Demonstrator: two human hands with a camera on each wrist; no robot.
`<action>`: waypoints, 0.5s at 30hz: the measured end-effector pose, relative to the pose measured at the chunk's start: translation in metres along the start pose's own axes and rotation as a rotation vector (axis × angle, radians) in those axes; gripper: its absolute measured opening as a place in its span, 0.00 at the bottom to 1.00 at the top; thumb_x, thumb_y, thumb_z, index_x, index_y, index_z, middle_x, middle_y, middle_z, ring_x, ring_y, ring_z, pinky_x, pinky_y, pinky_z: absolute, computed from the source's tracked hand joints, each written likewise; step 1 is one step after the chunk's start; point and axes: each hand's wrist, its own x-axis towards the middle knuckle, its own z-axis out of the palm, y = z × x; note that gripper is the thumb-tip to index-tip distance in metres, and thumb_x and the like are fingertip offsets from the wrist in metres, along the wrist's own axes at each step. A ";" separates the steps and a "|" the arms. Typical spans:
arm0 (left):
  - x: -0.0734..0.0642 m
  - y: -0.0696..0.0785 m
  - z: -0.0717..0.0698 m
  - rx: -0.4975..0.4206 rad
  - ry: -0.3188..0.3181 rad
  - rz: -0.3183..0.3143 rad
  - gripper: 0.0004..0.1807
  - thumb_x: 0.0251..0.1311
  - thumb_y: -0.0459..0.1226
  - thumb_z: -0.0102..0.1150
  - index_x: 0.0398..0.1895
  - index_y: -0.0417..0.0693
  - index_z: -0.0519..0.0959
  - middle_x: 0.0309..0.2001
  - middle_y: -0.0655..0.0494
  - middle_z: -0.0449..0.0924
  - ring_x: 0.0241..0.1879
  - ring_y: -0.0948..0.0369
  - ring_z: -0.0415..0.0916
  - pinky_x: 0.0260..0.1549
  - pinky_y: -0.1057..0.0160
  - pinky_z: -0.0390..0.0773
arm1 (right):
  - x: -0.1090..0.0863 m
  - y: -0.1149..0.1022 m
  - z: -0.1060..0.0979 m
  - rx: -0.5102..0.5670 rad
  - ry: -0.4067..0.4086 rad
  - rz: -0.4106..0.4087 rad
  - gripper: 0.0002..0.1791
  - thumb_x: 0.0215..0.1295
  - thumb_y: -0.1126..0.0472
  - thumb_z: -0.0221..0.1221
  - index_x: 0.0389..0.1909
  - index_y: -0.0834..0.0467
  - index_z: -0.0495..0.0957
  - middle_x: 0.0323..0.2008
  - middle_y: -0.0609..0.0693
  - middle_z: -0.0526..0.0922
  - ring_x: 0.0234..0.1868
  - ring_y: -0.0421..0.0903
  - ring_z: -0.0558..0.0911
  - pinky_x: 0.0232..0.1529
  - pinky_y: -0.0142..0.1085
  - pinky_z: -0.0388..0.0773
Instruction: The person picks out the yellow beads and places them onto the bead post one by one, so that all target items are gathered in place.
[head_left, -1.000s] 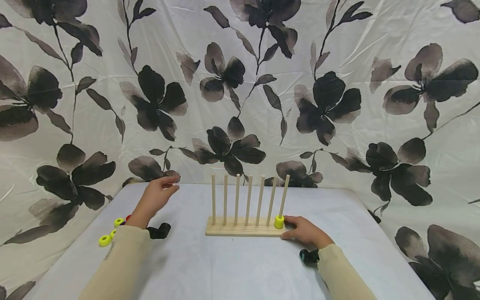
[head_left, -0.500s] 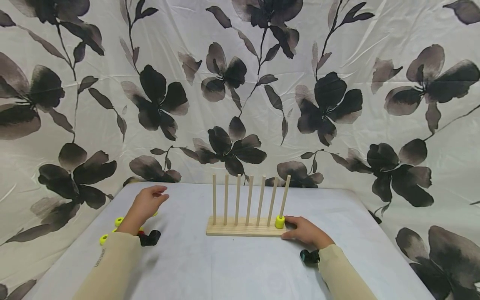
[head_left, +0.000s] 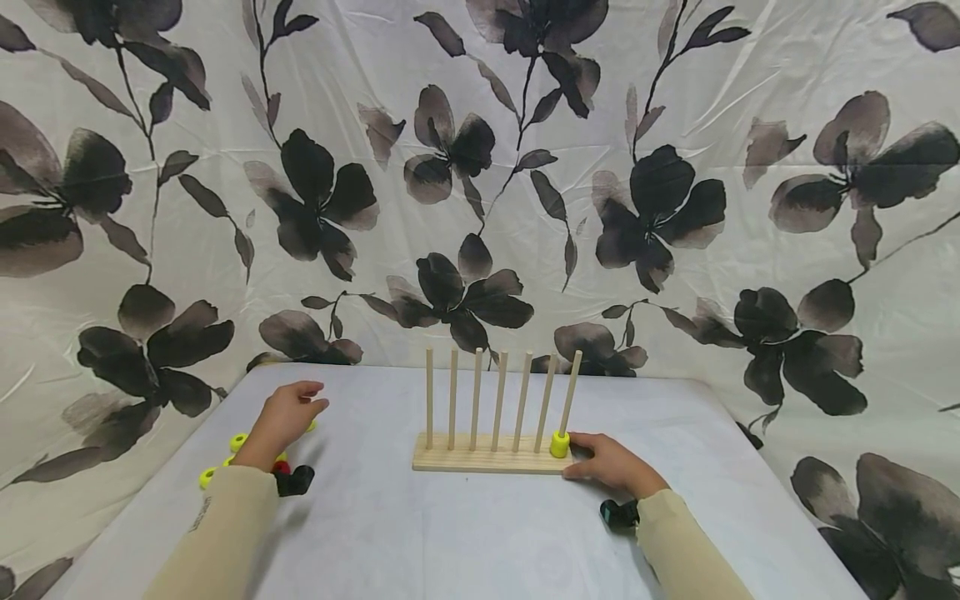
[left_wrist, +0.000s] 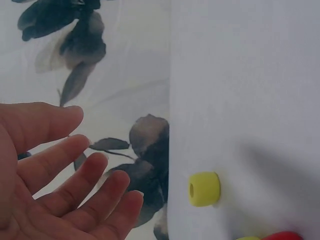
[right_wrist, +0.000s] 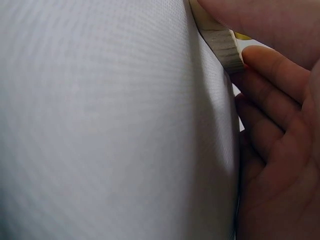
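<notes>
The left hand hovers over the white table, its fingers loosely extended and slightly spread, holding nothing. The nearest thing to its fingertips is a lone yellow bead, lying on its side on the tabletop, apart from the fingers; the head view shows it just on the near side of the thumb, partly hidden by the hand. Further back from those fingers, around the wrist, lie a red bead and several more yellow beads, some partly covered by the forearm. The right hand grips the right end of a wooden base, thumb on the near edge and fingers at the far side. Seven upright pegs run along the base, away to the left of these fingers. On the closest peg, just beside the right fingertips, sits a yellow stack at the bottom; how many beads it has is hard to tell. Beyond the fingers of both hands hangs a floral cloth.
</notes>
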 end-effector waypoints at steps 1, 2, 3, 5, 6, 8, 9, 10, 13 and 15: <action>0.001 -0.001 0.001 0.006 0.001 0.000 0.29 0.69 0.42 0.52 0.68 0.35 0.64 0.66 0.32 0.65 0.64 0.37 0.63 0.60 0.41 0.71 | 0.000 0.000 0.000 0.000 0.000 -0.001 0.46 0.48 0.45 0.73 0.69 0.55 0.68 0.69 0.57 0.68 0.72 0.61 0.62 0.70 0.60 0.57; 0.002 -0.002 0.002 0.010 0.001 -0.002 0.29 0.69 0.42 0.52 0.68 0.35 0.64 0.66 0.32 0.64 0.64 0.37 0.62 0.60 0.41 0.70 | 0.000 0.001 0.000 0.001 0.000 -0.002 0.46 0.48 0.46 0.73 0.69 0.55 0.68 0.69 0.57 0.68 0.72 0.61 0.62 0.70 0.60 0.57; 0.002 -0.003 0.002 0.013 -0.001 -0.002 0.29 0.69 0.42 0.52 0.68 0.34 0.64 0.66 0.32 0.64 0.64 0.37 0.62 0.61 0.40 0.70 | 0.000 0.001 0.000 0.000 0.001 -0.004 0.46 0.48 0.46 0.73 0.69 0.55 0.68 0.69 0.57 0.68 0.72 0.61 0.62 0.70 0.60 0.57; 0.004 -0.005 0.003 0.021 -0.004 -0.004 0.29 0.69 0.42 0.52 0.68 0.34 0.64 0.66 0.31 0.64 0.64 0.37 0.62 0.61 0.40 0.69 | 0.000 0.001 0.000 0.002 0.001 -0.006 0.46 0.48 0.46 0.73 0.68 0.56 0.68 0.69 0.57 0.68 0.72 0.61 0.62 0.70 0.60 0.57; 0.005 -0.006 0.003 0.025 -0.007 -0.003 0.30 0.69 0.42 0.52 0.68 0.34 0.64 0.66 0.31 0.64 0.64 0.36 0.62 0.61 0.39 0.68 | 0.000 0.001 0.000 0.004 0.001 -0.006 0.46 0.48 0.46 0.73 0.68 0.56 0.68 0.69 0.57 0.68 0.72 0.61 0.62 0.70 0.60 0.57; 0.006 -0.008 0.004 0.037 -0.011 0.001 0.30 0.68 0.42 0.52 0.68 0.32 0.63 0.66 0.30 0.63 0.64 0.35 0.62 0.61 0.38 0.68 | 0.000 0.001 0.000 0.007 0.000 -0.006 0.46 0.48 0.45 0.73 0.68 0.56 0.68 0.69 0.57 0.68 0.72 0.61 0.62 0.70 0.60 0.57; 0.008 -0.009 0.004 0.044 -0.013 0.002 0.31 0.68 0.43 0.52 0.67 0.32 0.63 0.66 0.29 0.63 0.64 0.35 0.62 0.61 0.38 0.68 | 0.000 0.001 0.000 0.008 0.000 -0.006 0.46 0.47 0.45 0.73 0.68 0.56 0.68 0.69 0.57 0.68 0.72 0.61 0.62 0.70 0.60 0.57; 0.008 -0.010 0.004 0.049 -0.014 0.001 0.31 0.68 0.42 0.51 0.68 0.32 0.63 0.66 0.29 0.63 0.64 0.35 0.62 0.61 0.37 0.67 | 0.000 0.001 -0.001 0.010 -0.001 -0.006 0.47 0.47 0.45 0.73 0.68 0.56 0.68 0.69 0.57 0.68 0.72 0.61 0.61 0.70 0.60 0.57; 0.011 -0.013 0.005 0.060 -0.015 -0.003 0.31 0.68 0.43 0.51 0.68 0.31 0.62 0.66 0.28 0.62 0.65 0.34 0.61 0.61 0.37 0.67 | 0.000 0.001 0.000 0.009 -0.002 -0.005 0.47 0.47 0.45 0.73 0.69 0.55 0.67 0.69 0.56 0.68 0.72 0.60 0.61 0.70 0.59 0.57; 0.014 -0.016 0.006 0.063 -0.013 -0.006 0.32 0.68 0.43 0.51 0.68 0.30 0.62 0.66 0.28 0.62 0.64 0.34 0.61 0.61 0.37 0.67 | 0.000 0.001 0.000 0.006 0.000 -0.004 0.47 0.48 0.45 0.73 0.69 0.55 0.67 0.69 0.56 0.68 0.72 0.60 0.61 0.70 0.59 0.57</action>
